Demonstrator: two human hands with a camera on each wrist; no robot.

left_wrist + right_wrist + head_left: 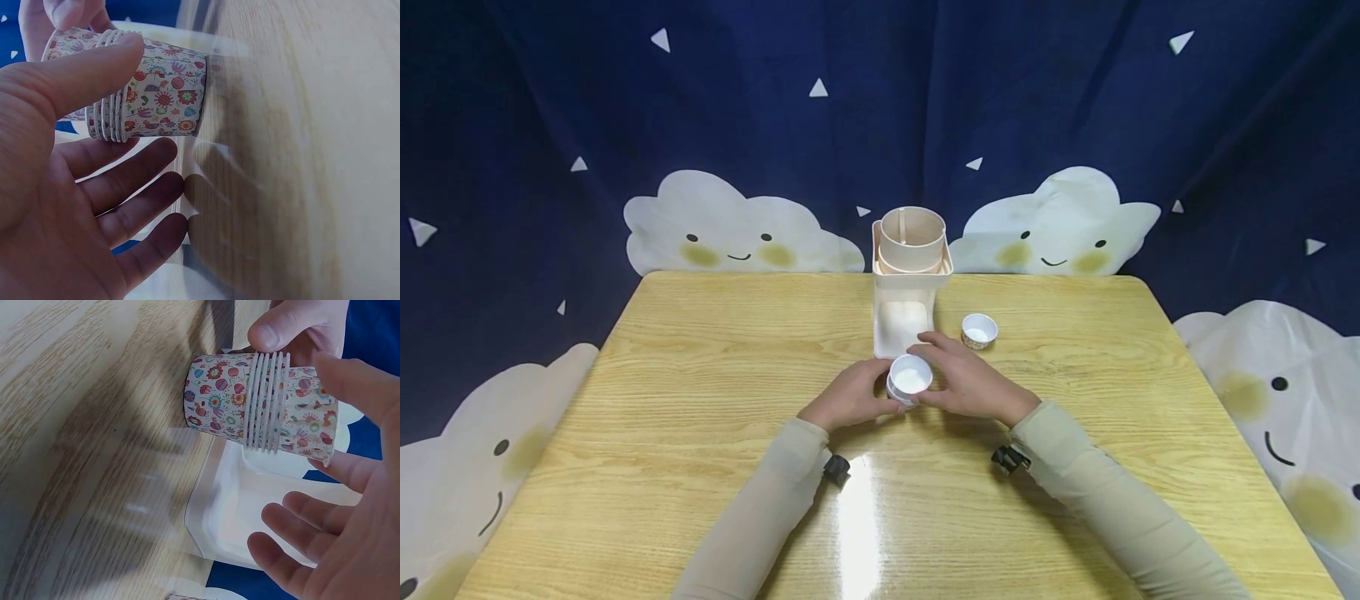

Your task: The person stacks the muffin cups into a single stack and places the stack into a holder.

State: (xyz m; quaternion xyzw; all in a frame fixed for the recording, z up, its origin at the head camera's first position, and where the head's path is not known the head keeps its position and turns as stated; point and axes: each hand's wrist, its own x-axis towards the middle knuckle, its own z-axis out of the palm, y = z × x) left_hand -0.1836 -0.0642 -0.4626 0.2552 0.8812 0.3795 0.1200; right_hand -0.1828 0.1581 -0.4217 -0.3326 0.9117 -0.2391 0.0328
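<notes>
A stack of floral-print paper cups (pixel 165 94) stands upright on the table, several white rims bunched together. My left hand (pixel 853 396) grips it around the rims with thumb and index finger; its other fingers are spread beside it in the left wrist view. The uppermost paper cup (pixel 310 419) rises well above those rims. With thumb and index finger, my right hand (pixel 966 379) pinches this cup near its mouth, the remaining fingers loosely bent. Beyond the right hand, a single paper cup (pixel 979 333) stands alone on the table.
Just behind the stack is a cream plastic stand with a round tube (pixel 912 242) on top and a shallow base tray (pixel 887 333). The wooden table (pixel 737 333) ends at a dark blue curtain (pixel 880 100) with cloud figures.
</notes>
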